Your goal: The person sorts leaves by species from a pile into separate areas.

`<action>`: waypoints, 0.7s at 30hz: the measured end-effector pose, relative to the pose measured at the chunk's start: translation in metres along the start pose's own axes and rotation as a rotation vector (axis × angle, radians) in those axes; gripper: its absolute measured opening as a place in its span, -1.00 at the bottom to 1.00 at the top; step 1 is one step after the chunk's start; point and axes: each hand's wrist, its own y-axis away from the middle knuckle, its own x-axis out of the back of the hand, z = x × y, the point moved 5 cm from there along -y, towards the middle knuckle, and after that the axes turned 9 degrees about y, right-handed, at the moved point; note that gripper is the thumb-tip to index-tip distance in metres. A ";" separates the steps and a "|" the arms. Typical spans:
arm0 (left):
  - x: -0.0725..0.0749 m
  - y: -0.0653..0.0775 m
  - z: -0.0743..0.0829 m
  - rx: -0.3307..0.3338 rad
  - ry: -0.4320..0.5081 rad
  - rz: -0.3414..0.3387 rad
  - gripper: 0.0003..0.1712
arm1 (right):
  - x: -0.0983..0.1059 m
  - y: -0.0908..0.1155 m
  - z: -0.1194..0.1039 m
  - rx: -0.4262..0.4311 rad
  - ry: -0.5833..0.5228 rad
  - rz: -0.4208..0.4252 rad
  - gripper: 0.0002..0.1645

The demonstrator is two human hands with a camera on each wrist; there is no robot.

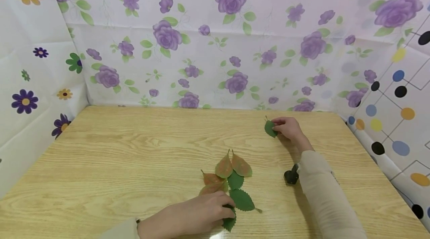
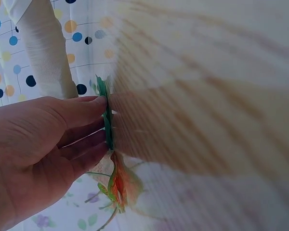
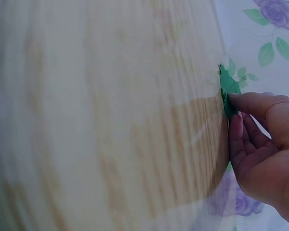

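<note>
4 reddish leaves (image 1: 224, 165) on table (image 1: 134, 149). Left hand (image 1: 205, 211), fingers apart, touches nearer green leaf (image 1: 230, 224), on near side of reddish leaves. Right hand (image 1: 288, 127) pinches farther green leaf (image 1: 270, 129), beyond and right of reddish leaves.

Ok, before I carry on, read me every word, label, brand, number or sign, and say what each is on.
None readable in any view.
Leaves, tabletop: no lettering visible.
Patterned backdrop: printed flowers and dots, no writing visible.
Black object by the right sleeve: too small to tell.
</note>
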 end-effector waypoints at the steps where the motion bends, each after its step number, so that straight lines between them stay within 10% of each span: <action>1: 0.000 0.000 0.000 0.001 -0.004 -0.002 -0.72 | 0.000 0.000 0.000 0.000 -0.001 0.000 -0.57; 21: -0.001 -0.017 -0.005 0.041 -0.010 -0.058 -0.59 | -0.001 -0.001 0.001 0.005 0.013 0.003 -0.58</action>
